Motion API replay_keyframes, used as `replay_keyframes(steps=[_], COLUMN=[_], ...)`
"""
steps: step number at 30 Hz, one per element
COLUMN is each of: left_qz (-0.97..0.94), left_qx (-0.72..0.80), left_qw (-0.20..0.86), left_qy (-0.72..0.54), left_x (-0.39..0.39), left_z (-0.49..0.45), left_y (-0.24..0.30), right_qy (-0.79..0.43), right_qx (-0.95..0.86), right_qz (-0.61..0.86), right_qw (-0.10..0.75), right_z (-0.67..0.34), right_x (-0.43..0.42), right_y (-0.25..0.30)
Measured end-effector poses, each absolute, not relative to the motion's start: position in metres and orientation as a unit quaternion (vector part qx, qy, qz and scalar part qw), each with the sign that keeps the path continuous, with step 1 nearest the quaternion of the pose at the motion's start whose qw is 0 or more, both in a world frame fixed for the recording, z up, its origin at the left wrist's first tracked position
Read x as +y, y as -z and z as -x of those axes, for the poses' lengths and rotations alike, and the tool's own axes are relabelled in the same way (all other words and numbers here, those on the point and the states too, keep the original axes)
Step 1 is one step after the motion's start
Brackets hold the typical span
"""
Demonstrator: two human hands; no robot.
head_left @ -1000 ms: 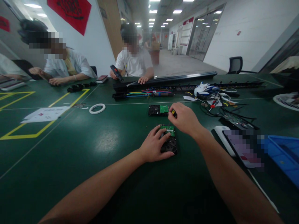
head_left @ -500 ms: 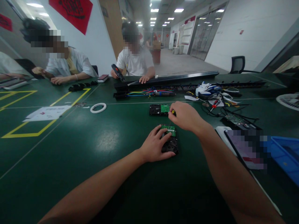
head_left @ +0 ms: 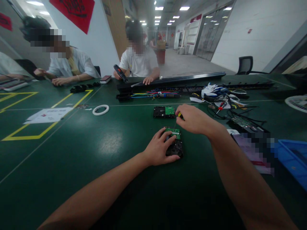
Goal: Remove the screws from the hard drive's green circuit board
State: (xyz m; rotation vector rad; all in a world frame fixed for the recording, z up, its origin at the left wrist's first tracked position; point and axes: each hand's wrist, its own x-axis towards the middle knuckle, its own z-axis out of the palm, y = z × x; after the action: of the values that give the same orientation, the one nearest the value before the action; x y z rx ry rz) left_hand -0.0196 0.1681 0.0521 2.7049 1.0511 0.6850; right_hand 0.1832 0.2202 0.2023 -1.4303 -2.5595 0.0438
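Note:
A black hard drive (head_left: pixel 177 150) with a green circuit board lies flat on the green table, its board end away from me. My left hand (head_left: pixel 160 147) grips it from the left, fingers across the board and the thumb along the near edge. In my right hand (head_left: pixel 190 118) is a screwdriver (head_left: pixel 180 115) with a yellow and black handle. Its thin shaft points down at the board's far part; whether the tip touches a screw is too small to tell. Just beyond lies a second hard drive (head_left: pixel 159 112), also with a green board, left of my right hand.
Cables, white-blue gloves (head_left: pixel 211 91) and a red-handled screwdriver (head_left: pixel 222 106) lie at the right, near a phone (head_left: pixel 249 150) and a blue bin (head_left: pixel 294 159). A tape roll (head_left: pixel 100 110) sits left. Across the table, a person (head_left: pixel 139 62) holds a power screwdriver (head_left: pixel 120 73) by long black housings.
My right hand has shifted slightly to the right with the screwdriver, showing more of its shaft. My left hand and both hard drives stay in place.

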Motion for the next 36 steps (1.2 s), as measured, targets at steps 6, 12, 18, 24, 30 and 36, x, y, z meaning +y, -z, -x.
replay_keyframes(steps=[6, 12, 18, 24, 30, 36], left_qz=[-0.906, -0.906, -0.905, -0.905, -0.903, -0.905], left_qx=[0.35, 0.344, 0.346, 0.344, 0.349, 0.35], left_qw=[0.076, 0.075, 0.076, 0.081, 0.085, 0.078], left_qy=[-0.226, -0.236, -0.235, -0.238, -0.236, -0.229], left_x=[0.169, 0.169, 0.17, 0.17, 0.168, 0.169], left_z=[0.02, 0.02, 0.02, 0.02, 0.02, 0.02], left_y=[-0.052, -0.051, -0.05, -0.049, -0.051, -0.051], right_qy=[0.004, -0.004, -0.066, -0.068, -0.046, -0.059], right_qx=[-0.874, -0.859, -0.881, -0.868, -0.849, -0.876], right_qz=[0.472, 0.496, 0.435, 0.436, 0.445, 0.396], right_qw=[0.118, 0.124, 0.176, 0.227, 0.282, 0.268], right_z=[-0.183, -0.184, -0.186, -0.184, -0.181, -0.193], right_x=[0.223, 0.225, 0.225, 0.227, 0.227, 0.225], right_y=[-0.2, -0.193, -0.186, -0.174, -0.158, -0.162])
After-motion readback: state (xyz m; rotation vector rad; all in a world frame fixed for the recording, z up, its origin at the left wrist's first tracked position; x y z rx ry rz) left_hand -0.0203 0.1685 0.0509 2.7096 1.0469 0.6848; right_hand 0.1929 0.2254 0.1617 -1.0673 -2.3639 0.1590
